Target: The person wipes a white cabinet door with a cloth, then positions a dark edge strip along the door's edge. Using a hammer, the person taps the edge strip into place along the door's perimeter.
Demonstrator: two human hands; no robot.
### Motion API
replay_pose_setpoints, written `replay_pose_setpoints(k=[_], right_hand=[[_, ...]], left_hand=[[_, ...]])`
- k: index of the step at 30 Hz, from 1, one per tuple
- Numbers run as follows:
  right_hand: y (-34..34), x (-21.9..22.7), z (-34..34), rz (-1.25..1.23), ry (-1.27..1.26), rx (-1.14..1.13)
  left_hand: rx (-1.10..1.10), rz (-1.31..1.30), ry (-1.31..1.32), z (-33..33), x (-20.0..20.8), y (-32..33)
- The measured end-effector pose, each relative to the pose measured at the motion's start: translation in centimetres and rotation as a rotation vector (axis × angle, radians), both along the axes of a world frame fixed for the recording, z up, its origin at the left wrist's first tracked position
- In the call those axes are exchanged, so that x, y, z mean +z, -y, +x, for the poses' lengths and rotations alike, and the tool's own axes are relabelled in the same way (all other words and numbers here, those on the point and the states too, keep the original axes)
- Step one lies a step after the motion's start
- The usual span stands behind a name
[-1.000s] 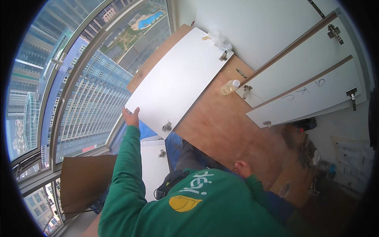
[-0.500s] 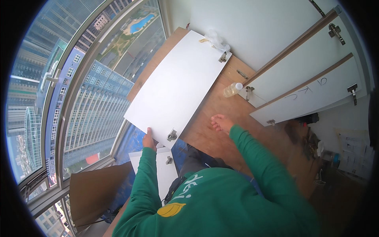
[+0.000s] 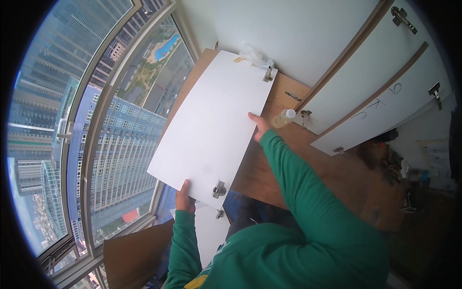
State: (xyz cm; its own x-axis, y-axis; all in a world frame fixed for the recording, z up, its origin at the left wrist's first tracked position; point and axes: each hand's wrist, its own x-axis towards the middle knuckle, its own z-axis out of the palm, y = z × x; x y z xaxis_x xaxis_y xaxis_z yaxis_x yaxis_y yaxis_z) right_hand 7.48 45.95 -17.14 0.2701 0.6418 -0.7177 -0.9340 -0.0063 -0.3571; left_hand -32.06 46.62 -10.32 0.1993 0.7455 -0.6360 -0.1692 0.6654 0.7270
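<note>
A white cabinet door panel (image 3: 211,120) lies tilted across a brown wooden surface in front of me. One metal hinge (image 3: 219,189) is fixed at its near right corner and another hinge (image 3: 268,74) at its far right corner. My left hand (image 3: 184,197) grips the panel's near edge, thumb on top and fingers hidden beneath. On the panel's right long edge, my right hand (image 3: 260,126) is closed round it, with the thumb on the white face. Just right of that hand stands a clear bottle (image 3: 283,118) with a white cap and pale yellowish liquid.
More white door panels with hinges (image 3: 380,108) lean at the right. A crumpled clear plastic bag (image 3: 256,55) lies at the panel's far end. Tall windows (image 3: 120,86) run along the left. Another white panel (image 3: 208,231) and a brown board (image 3: 137,253) are below my left arm.
My right hand has moved up and left from above the wooden surface and taken hold of the panel's right edge. My left hand still holds the near edge. The view has shifted.
</note>
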Motion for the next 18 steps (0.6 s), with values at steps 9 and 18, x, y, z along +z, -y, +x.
replay_pose_setpoints(k=[9,18], right_hand=[[-1.8,3.4,0.8,0.117,0.214,0.089],[-0.5,19.4,-8.1,-0.089,0.514,0.133]], left_hand=[[0.208,-0.072,0.490,-1.6,-1.6,-2.5],[0.169,-0.051,0.071,-11.3,-2.6,1.8]])
